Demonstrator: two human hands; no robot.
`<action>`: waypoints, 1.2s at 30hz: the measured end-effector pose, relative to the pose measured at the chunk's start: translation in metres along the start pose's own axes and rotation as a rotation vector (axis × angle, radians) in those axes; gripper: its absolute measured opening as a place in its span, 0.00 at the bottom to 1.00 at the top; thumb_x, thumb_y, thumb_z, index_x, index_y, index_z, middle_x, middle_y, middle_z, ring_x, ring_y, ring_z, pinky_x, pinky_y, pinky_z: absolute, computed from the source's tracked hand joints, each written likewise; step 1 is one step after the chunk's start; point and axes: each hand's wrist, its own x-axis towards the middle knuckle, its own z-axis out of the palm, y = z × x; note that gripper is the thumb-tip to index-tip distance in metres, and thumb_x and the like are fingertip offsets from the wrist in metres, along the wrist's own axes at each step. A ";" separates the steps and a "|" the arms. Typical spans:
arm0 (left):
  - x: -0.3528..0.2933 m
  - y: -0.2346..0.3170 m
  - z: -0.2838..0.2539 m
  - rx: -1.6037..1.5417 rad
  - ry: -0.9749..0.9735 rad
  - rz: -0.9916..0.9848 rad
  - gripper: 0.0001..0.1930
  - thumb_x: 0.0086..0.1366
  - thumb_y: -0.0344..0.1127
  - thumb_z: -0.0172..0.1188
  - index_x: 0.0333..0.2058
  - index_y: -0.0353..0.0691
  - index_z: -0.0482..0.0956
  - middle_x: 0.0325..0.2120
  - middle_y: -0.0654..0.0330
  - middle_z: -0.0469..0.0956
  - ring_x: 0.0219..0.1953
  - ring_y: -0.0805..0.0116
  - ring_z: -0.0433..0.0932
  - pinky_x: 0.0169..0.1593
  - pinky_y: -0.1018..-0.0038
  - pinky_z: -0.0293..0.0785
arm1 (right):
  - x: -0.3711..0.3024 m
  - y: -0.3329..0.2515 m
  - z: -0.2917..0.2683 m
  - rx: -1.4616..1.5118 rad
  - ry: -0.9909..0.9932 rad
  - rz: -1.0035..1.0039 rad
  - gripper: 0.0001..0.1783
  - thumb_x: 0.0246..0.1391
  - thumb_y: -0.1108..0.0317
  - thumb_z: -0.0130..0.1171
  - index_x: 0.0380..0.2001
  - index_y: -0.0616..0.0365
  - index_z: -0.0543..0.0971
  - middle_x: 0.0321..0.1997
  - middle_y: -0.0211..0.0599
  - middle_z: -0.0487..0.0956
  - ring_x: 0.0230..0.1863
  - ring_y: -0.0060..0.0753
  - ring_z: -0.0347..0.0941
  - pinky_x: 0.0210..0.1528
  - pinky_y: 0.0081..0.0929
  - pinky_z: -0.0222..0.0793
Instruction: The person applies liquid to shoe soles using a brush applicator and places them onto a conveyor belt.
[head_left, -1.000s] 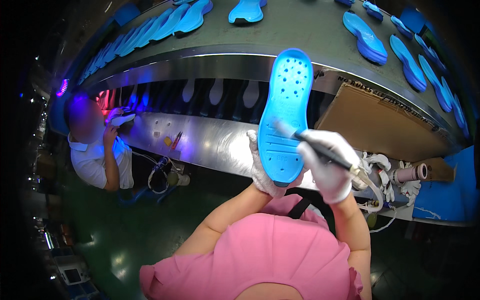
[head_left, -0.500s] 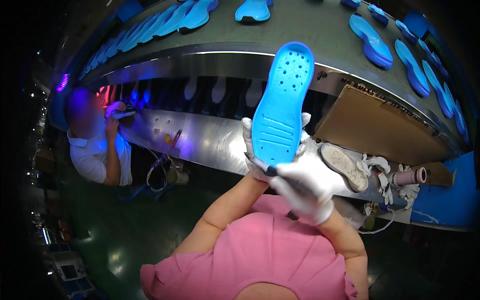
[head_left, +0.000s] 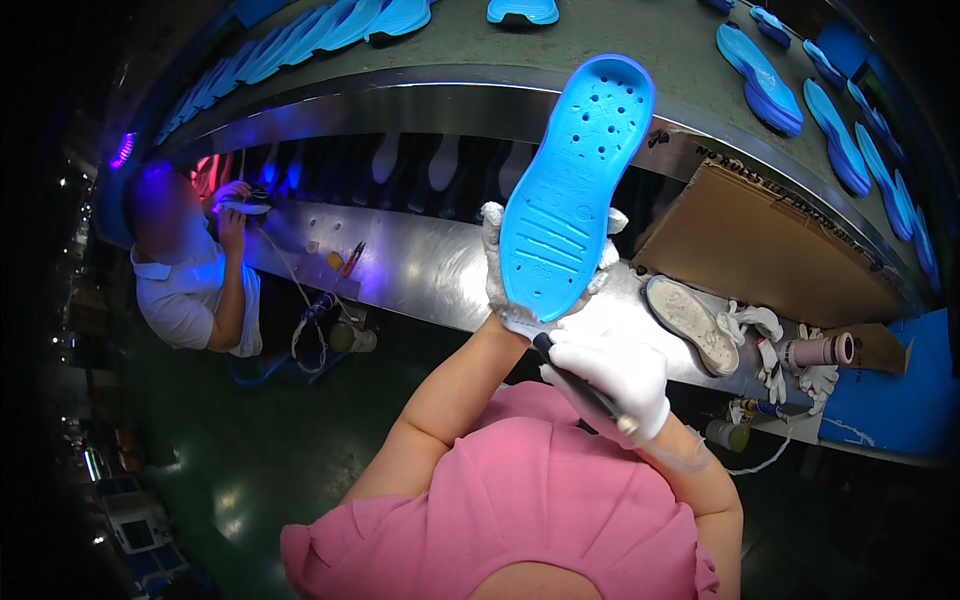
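A bright blue shoe sole (head_left: 560,225) is held up before me, its holed end pointing away and its ridged, rounded end close to me. My left hand (head_left: 494,262), in a whitish glove, is wrapped round it from beneath, with fingers showing along both edges and the palm hidden. In my right hand (head_left: 618,375), also white-gloved, is a dark-handled brush (head_left: 575,380). The fingers are closed round its handle. Its pale tip lies at the sole's near edge, beside my left wrist; whether it touches the sole I cannot tell.
Blue soles (head_left: 757,80) lie along a green conveyor (head_left: 620,30) ahead. On the metal bench (head_left: 430,270) sit a worn whitish sole (head_left: 692,322), loose gloves (head_left: 752,320) and a pink cylinder (head_left: 822,350), with cardboard (head_left: 760,240) behind. A person (head_left: 195,270) works at the left.
The blue sole has risen slightly and leans more to the right at its far end. The brush and right hand, blurred before, are now sharper. The conveyor soles have shifted right.
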 end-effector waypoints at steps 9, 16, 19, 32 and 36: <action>-0.002 0.004 0.001 0.101 0.022 0.020 0.58 0.57 0.78 0.54 0.67 0.28 0.57 0.53 0.34 0.72 0.38 0.48 0.80 0.32 0.61 0.84 | 0.002 0.012 -0.014 -0.003 -0.040 -0.141 0.12 0.42 0.75 0.73 0.34 0.54 0.85 0.31 0.34 0.84 0.32 0.40 0.81 0.37 0.29 0.75; -0.002 -0.002 0.004 0.084 0.053 -0.027 0.59 0.57 0.79 0.53 0.68 0.28 0.56 0.52 0.32 0.73 0.36 0.48 0.81 0.30 0.63 0.84 | 0.005 0.012 -0.024 -0.095 -0.210 -0.171 0.12 0.43 0.76 0.69 0.35 0.52 0.85 0.32 0.36 0.83 0.31 0.39 0.79 0.35 0.32 0.73; 0.004 0.000 0.008 0.104 -0.029 -0.027 0.59 0.56 0.79 0.53 0.68 0.29 0.55 0.51 0.32 0.73 0.36 0.49 0.81 0.29 0.64 0.84 | 0.001 0.008 -0.026 0.097 -0.052 -0.019 0.12 0.43 0.81 0.70 0.34 0.59 0.85 0.33 0.39 0.84 0.32 0.37 0.79 0.39 0.35 0.75; 0.001 0.018 -0.024 -0.044 0.209 -0.263 0.51 0.59 0.68 0.53 0.69 0.32 0.59 0.60 0.31 0.68 0.58 0.30 0.73 0.56 0.39 0.74 | 0.018 0.008 -0.043 -0.240 -0.448 -0.125 0.12 0.42 0.77 0.66 0.34 0.53 0.84 0.37 0.34 0.85 0.32 0.39 0.82 0.37 0.28 0.77; 0.005 0.028 -0.021 0.087 0.226 -0.417 0.50 0.58 0.67 0.55 0.69 0.33 0.60 0.59 0.31 0.69 0.55 0.29 0.74 0.52 0.40 0.76 | 0.016 0.002 -0.045 -0.119 -0.312 -0.080 0.10 0.41 0.71 0.71 0.32 0.50 0.85 0.36 0.33 0.85 0.29 0.37 0.80 0.35 0.29 0.75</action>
